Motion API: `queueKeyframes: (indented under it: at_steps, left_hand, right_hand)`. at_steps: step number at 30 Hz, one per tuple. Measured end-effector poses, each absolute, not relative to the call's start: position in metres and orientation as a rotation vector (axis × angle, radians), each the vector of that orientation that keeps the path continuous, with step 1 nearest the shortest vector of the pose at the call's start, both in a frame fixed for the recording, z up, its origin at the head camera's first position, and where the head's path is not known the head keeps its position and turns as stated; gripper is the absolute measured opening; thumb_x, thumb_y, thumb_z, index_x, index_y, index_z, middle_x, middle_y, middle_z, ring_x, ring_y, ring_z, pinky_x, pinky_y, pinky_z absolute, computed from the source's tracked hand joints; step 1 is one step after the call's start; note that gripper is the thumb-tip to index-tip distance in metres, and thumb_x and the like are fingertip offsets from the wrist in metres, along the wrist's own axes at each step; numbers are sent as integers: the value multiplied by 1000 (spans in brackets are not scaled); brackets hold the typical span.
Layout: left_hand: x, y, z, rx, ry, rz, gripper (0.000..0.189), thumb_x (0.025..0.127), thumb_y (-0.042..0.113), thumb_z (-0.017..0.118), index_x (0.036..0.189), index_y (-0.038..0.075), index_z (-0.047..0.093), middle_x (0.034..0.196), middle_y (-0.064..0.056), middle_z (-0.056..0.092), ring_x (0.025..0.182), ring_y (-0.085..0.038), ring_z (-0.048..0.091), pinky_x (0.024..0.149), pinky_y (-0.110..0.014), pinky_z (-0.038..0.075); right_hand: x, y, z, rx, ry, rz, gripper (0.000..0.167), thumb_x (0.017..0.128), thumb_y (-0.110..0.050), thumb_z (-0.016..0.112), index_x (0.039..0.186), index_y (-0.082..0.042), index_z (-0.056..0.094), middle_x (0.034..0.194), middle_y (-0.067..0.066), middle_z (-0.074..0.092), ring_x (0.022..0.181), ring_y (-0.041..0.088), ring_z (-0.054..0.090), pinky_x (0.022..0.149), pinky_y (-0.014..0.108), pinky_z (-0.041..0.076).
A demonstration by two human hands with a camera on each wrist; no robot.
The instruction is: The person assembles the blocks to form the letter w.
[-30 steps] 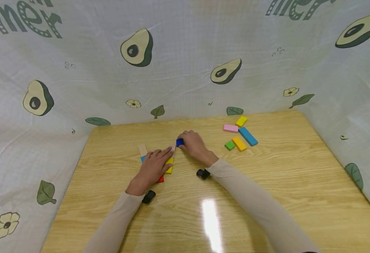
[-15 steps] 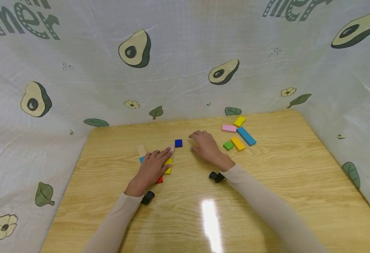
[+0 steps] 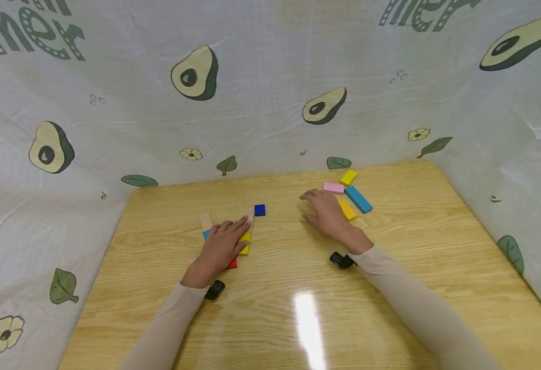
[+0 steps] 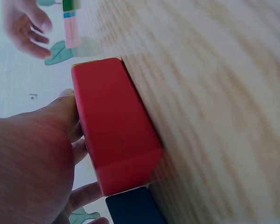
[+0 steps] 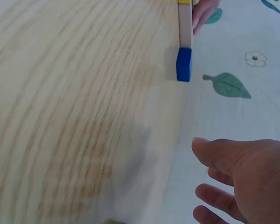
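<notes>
My left hand [image 3: 221, 246] rests with spread fingers on a group of flat wooden blocks at the left of the table. Around it show a natural wood block [image 3: 206, 221], a light blue block [image 3: 206, 234], a yellow block [image 3: 245, 244], a pale pink block [image 3: 250, 222] and a red block [image 4: 114, 123]. A dark blue block [image 3: 259, 210] lies at the far corner of the group, by the pale pink one. My right hand [image 3: 328, 213] holds nothing; its thumb and fingers are parted over the table, overlapping the loose blocks on the right in the head view.
On the right lie a pink block [image 3: 333, 188], a yellow block [image 3: 348, 178], a blue block [image 3: 358, 199] and an orange-yellow block [image 3: 347, 210]. A patterned cloth [image 3: 261, 103] hangs behind the wooden table [image 3: 261, 318]. Black wrist cameras sit under both wrists.
My right hand has let go of the dark blue block and moved right to the loose blocks, now covering the green one. My left hand has stayed on the group.
</notes>
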State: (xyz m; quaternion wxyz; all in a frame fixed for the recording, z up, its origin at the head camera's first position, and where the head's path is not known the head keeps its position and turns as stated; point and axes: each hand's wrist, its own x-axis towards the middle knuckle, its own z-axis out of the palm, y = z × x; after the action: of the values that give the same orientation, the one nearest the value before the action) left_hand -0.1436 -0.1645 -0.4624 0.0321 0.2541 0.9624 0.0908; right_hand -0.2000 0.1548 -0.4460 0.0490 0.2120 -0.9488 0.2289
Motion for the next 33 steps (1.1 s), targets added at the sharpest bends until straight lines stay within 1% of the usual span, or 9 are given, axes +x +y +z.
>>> queueKeyframes:
  at_steps: [4,8,11,15,21,25,28,33]
  left_hand:
    - [-144,-165,-463,783,2964,267,55,110,31,58,160,8,49,169,-10,40,144,-40,46,116,-62,35]
    - [-144,-165,-464,778,2961,270,55,110,31,58,160,9,49,169,-10,40,144,-40,46,116,-61,35]
    - [-144,-165,-464,775,2962,272,55,111,31,58,160,9,49,169,-10,39,144,-40,45,116,-62,35]
    - [-145,-165,-464,763,2950,275,54,111,31,56,161,11,47,170,-9,38,146,-40,44,117,-61,34]
    - [-146,-165,-464,771,2949,272,55,112,32,55,162,11,46,171,-8,37,146,-39,44,117,-61,34]
    - [-146,-166,-465,769,2950,267,55,111,33,56,162,11,46,171,-8,37,146,-38,44,117,-61,34]
    - [-146,-166,-465,766,2948,274,55,112,33,55,162,12,46,171,-7,37,146,-38,44,118,-61,34]
    - [-146,-166,-464,761,2946,287,55,111,33,56,161,12,47,171,-8,37,146,-39,44,117,-61,34]
  right_hand:
    - [-197,168,-446,620,-2887,678,48,93,-12,83,136,2,68,139,22,65,130,43,56,115,59,39]
    - [-194,181,-445,619,-2885,652,48,92,-10,83,135,4,67,139,23,64,128,44,57,112,60,41]
    - [-193,189,-445,609,-2893,648,49,92,-9,83,137,4,66,143,24,62,130,46,56,109,62,43]
    - [-192,198,-447,592,-2904,673,50,94,-9,81,139,4,65,148,25,59,135,48,52,110,65,41]
    - [-189,212,-446,595,-2918,686,52,94,-7,81,140,6,62,148,25,58,136,48,52,113,63,40]
    - [-186,223,-445,594,-2933,647,53,93,-7,80,141,7,61,147,27,58,136,50,50,112,68,38]
    - [-184,232,-444,600,-2948,620,55,94,-8,80,142,7,61,148,29,57,136,53,49,109,72,38]
    - [-184,243,-444,620,-2993,589,59,93,-10,80,145,7,58,150,31,54,135,56,48,109,73,38]
